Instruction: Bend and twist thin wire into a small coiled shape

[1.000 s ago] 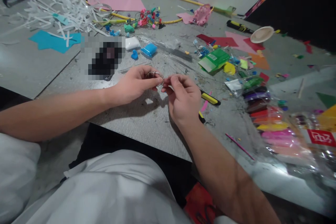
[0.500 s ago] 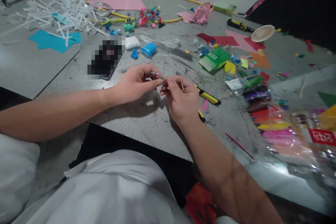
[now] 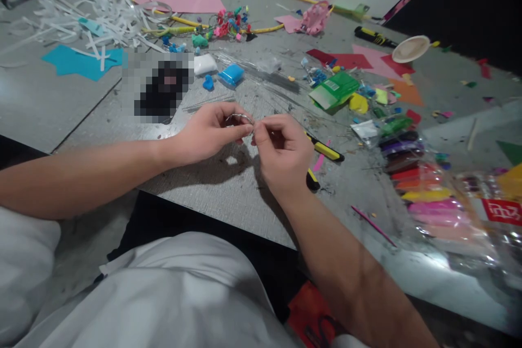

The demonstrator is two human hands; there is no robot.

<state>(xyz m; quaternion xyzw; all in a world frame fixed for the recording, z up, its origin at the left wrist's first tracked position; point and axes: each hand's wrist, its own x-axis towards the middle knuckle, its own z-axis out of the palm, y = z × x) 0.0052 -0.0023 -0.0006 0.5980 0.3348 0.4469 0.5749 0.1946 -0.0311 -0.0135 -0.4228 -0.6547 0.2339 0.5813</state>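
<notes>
A thin silvery wire, twisted and bent into a curve, is pinched in my left hand between thumb and fingers. My right hand is closed at the wire's right end, its thumb and index fingertip pressed together and almost touching the left fingertips. Whatever part of the wire lies within the right fingers is hidden. Both hands are just above the grey table, near its front edge. Beside the right hand lies a yellow-and-black utility knife, partly covered by that hand.
Behind the hands lie a blue clay packet, a white packet, a pixelated dark phone-like object and loose wires. A green packet and bagged coloured clay lie to the right. White paper strips heap at the back left.
My right hand has turned, its fingers now curled more upright at the wire. The straight wire piece that showed across its fingers is no longer visible. My left hand has stayed nearly still.
</notes>
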